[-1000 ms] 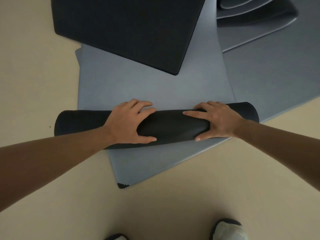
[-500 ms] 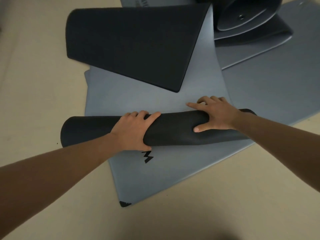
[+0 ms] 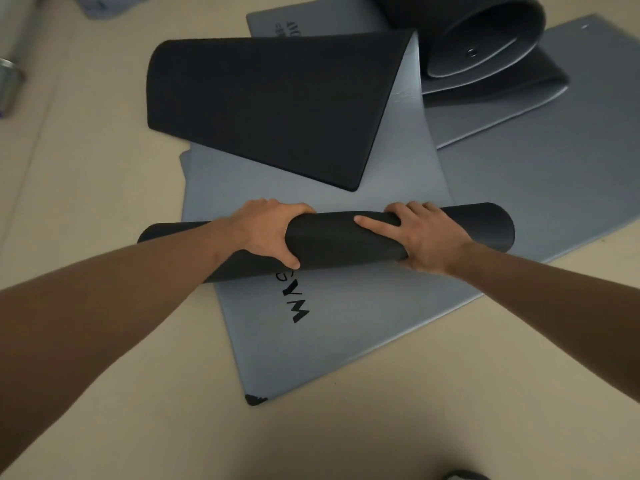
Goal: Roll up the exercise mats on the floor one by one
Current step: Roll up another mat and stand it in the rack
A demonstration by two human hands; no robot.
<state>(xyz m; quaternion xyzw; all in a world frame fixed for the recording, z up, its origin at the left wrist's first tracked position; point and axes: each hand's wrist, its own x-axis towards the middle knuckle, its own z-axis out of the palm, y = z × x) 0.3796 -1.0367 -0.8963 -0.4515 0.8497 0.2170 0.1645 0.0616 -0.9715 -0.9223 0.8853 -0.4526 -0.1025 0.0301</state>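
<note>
Floor: a plain beige floor, with several mats lying one over another on it.
Room: at the far left edge stands a small metal object, too blurred to name.
Task's thing: the black roll lies across a grey mat, in the middle of the scene, between left and right.
Left hand: the left hand grips the roll, fingers over its far side and thumb on its near side.
Right hand: the right hand also holds the roll, with the fingers curled over the top and the index finger stretched along it.
Other mats: far from the roll a black flap is folded over the grey; at the far right lies a loosely rolled mat.
Change: half a second ago only one letter showed beside the roll; now the lettering shows more letters, and the roll sits farther away.
Hidden: the first letters are under the roll, and its left end is behind the forearm.
Cut off: a shoe barely enters at the near edge.
</note>
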